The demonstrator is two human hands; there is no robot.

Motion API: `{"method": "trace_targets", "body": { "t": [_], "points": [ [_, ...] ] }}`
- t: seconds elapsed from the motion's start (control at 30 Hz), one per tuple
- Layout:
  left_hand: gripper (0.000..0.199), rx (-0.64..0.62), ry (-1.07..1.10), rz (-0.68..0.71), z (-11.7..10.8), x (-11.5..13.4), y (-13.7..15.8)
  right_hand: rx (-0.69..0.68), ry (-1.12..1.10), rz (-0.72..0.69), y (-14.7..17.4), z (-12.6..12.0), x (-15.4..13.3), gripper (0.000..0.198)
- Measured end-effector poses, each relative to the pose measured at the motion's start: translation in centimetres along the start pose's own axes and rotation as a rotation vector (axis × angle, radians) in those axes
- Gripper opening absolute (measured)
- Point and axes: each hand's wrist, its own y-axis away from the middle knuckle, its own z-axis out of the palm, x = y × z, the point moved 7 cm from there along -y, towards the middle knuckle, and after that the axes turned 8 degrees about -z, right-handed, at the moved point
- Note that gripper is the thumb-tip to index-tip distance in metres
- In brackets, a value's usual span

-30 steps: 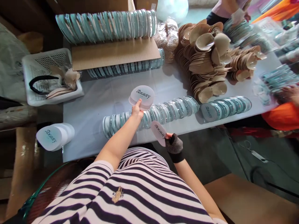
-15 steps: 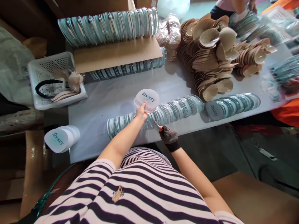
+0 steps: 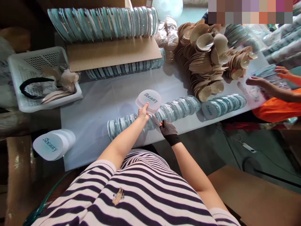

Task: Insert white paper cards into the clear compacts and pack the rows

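My left hand (image 3: 144,113) is closed on a stack of white oval cards (image 3: 148,101) printed "Sbeauty", its thumb pressed on the top one. My right hand (image 3: 168,129), in a dark fingerless-looking glove, pinches a single white card (image 3: 155,121) with some print showing. That card's far end meets the row of clear round packages (image 3: 176,110) lying on the table beneath both hands. How deep it sits among them I cannot tell. My left forearm hides part of the row.
More cards (image 3: 50,146) stand at the table's left corner. Behind are a white basket (image 3: 22,91) with a black headband, cardboard (image 3: 115,53) between package rows, and piled beige cups (image 3: 204,59). Another package row (image 3: 224,106) lies at right, near a co-worker's hands (image 3: 258,82).
The card in my right hand has turned, so print now shows on it. My left hand keeps its stack in place. The view has shifted, and a co-worker's arms now show at right.
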Motion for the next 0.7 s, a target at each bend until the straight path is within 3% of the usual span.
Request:
{"method": "trace_targets", "body": {
  "t": [0.2, 0.33, 0.47, 0.6, 0.7],
  "points": [
    [0.021, -0.019, -0.020, -0.003, 0.1, 0.0, 0.3, -0.050, -0.076, 0.001, -3.5, 3.2, -0.8, 0.028],
    [0.023, -0.019, -0.009, -0.001, -0.2, 0.0, 0.1, -0.085, -0.262, 0.031, -2.8, 5.0, 0.0, 0.025],
    [0.018, -0.039, -0.009, 0.016, -0.2, -0.1, -0.1, -0.154, -0.462, -0.025, -2.0, 5.8, -0.3, 0.030],
    [0.018, -0.040, -0.033, 0.037, 0.0, -0.3, 0.1, -0.154, -0.550, -0.017, -2.2, 4.7, -0.6, 0.029],
    [0.022, -0.047, -0.050, 0.071, -0.1, -0.1, 0.7, 0.071, -0.458, 0.031, -3.4, 1.2, 0.0, 0.034]
  ]
}}
